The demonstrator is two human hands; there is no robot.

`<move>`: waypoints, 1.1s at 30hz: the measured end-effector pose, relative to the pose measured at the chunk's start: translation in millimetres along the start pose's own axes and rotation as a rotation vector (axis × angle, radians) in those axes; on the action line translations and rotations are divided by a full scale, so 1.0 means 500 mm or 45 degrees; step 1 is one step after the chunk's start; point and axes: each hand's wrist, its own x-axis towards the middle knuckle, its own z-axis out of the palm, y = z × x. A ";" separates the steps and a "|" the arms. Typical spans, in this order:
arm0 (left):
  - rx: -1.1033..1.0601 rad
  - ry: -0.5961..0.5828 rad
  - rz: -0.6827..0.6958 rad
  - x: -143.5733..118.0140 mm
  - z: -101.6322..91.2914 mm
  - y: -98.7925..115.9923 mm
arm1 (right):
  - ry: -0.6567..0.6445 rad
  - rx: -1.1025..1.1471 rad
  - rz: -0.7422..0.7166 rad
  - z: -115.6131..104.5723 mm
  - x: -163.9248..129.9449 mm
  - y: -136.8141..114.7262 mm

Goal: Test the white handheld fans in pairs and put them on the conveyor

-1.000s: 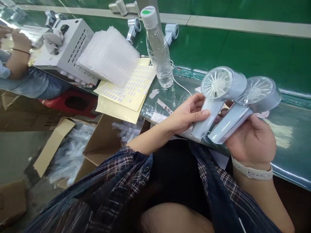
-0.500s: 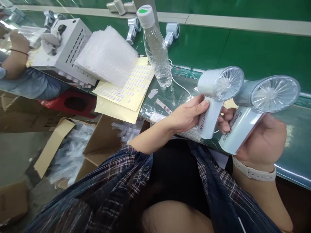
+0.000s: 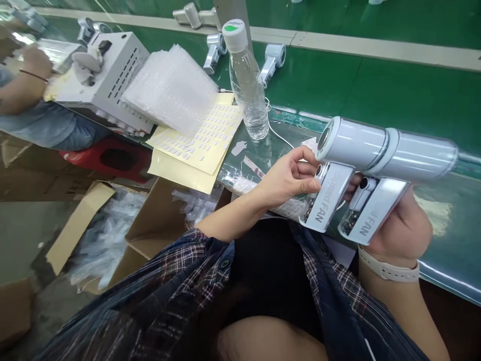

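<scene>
Head view: left hand (image 3: 291, 178) pinches the near fan (image 3: 338, 165) by its handle, right hand (image 3: 406, 225) grips the second fan (image 3: 398, 170) — both right of the bottle (image 3: 248, 85), now turned side-on, grilles no longer showing.

Right hand (image 3: 404, 225) mostly hidden behind the right fan's (image 3: 391, 170) handle, that fan's far end blurred, lettering on both handles partly covered, co-worker's arm (image 3: 22, 90) left of it cut off by the frame edge

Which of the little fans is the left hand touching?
The left hand touches the nearer-left held fan, thumb on its handle. The other held fan sits in the right hand; more fans lie untouched on the green belt.
</scene>
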 end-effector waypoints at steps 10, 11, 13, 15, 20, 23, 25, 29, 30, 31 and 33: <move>0.024 0.181 0.044 0.010 -0.012 -0.019 | 0.096 0.087 0.054 0.018 0.015 0.033; 0.034 0.190 0.034 0.011 -0.010 -0.017 | 0.103 0.088 0.057 0.018 0.016 0.035; 0.051 0.202 0.012 0.010 -0.007 -0.011 | 0.094 0.087 0.077 0.016 0.017 0.038; 0.060 0.203 -0.014 0.008 -0.007 -0.005 | 0.079 0.069 0.086 0.015 0.018 0.041; 0.069 0.125 0.004 0.001 -0.014 0.001 | 0.120 -0.001 0.063 0.020 0.013 0.036; 0.049 0.028 0.061 -0.001 -0.018 0.001 | 0.116 -0.031 0.031 0.026 0.005 0.023; 0.070 -0.016 0.111 -0.003 -0.019 0.002 | 0.057 -0.038 -0.002 0.024 0.000 0.016; 0.303 -0.052 0.186 -0.007 -0.024 0.006 | -0.004 -0.191 -0.233 0.006 -0.007 0.013; 0.392 -0.060 0.209 -0.007 -0.027 0.006 | -0.008 -0.295 -0.323 0.001 -0.010 0.012; 0.481 -0.076 0.245 -0.006 -0.031 0.006 | -0.032 -0.402 -0.405 -0.004 -0.013 0.010; 0.643 -0.140 0.392 -0.001 -0.039 0.006 | -0.172 -0.549 -0.495 -0.008 -0.019 0.002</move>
